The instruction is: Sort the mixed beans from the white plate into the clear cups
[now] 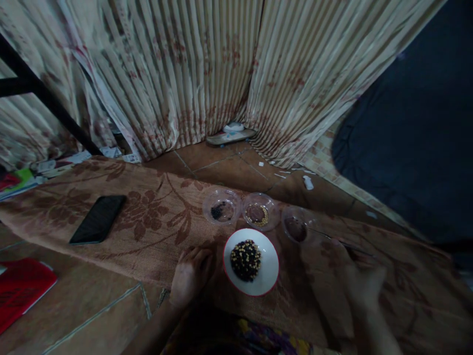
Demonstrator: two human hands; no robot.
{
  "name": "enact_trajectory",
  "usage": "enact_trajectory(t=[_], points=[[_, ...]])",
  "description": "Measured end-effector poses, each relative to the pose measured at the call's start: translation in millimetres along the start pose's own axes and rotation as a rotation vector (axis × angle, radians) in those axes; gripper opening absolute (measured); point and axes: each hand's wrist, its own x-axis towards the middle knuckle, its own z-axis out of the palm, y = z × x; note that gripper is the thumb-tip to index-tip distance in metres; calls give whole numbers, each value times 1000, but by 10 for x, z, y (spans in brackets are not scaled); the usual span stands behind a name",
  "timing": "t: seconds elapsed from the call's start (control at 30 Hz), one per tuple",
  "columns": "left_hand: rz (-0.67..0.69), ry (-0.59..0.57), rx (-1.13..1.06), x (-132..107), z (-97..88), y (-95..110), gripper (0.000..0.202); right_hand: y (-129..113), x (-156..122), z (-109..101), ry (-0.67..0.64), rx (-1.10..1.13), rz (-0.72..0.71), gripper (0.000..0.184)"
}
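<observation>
A white bowl with a red rim [271,271] stands on the cloth, holding a mixed heap of black and yellow beans or seeds [246,260]. Just left of it, my left hand [191,273] rests on the cloth with its fingers curled in; nothing shows in them. On the right, my right hand [356,281], smeared by motion, grips a thin stick-like tool [345,243] whose exact kind is blurred. Its tip points toward the right clear cup [295,228], which has a dark bottom. The left clear cup [221,207] holds black beans, the middle clear cup [260,213] yellow ones.
A dark phone [98,219] lies on the brown flowered cloth [148,231] at the left. Beyond the far edge are a tiled floor with scraps [308,183], a skateboard [231,138] and striped curtains [192,74]. A red bag-like item [25,291] lies lower left.
</observation>
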Motion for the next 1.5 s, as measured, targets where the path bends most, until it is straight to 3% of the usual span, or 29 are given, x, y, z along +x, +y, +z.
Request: enact_trajectory(t=[0.13, 0.23, 0.37, 0.53, 0.63, 0.73, 1.17, 1.5], points=[[23, 19, -3, 5, 16, -20, 17, 114, 29, 40, 41, 12, 71, 48], [29, 22, 1, 11, 19, -24, 19, 110, -80, 32, 72, 94, 52, 44], [-11, -14, 17, 7, 5, -3, 18, 35, -288, -8, 19, 112, 103, 39], [-41, -38, 19, -6, 10, 12, 17, 6, -589, 8, -217, 138, 169, 37], [-46, -41, 11, -15, 28, -2, 16, 5, -762, 51, -393, 124, 134, 33], [-47, -32, 6, -26, 45, -16, 15, 28, -875, 93, -460, 94, 69, 32], [-43, -49, -14, -14, 4, 25, 17, 18, -902, 165, -436, 51, 28, 30], [-40, -40, 3, -11, 15, 22, 14, 71, -904, 172, -493, 25, 25, 32]])
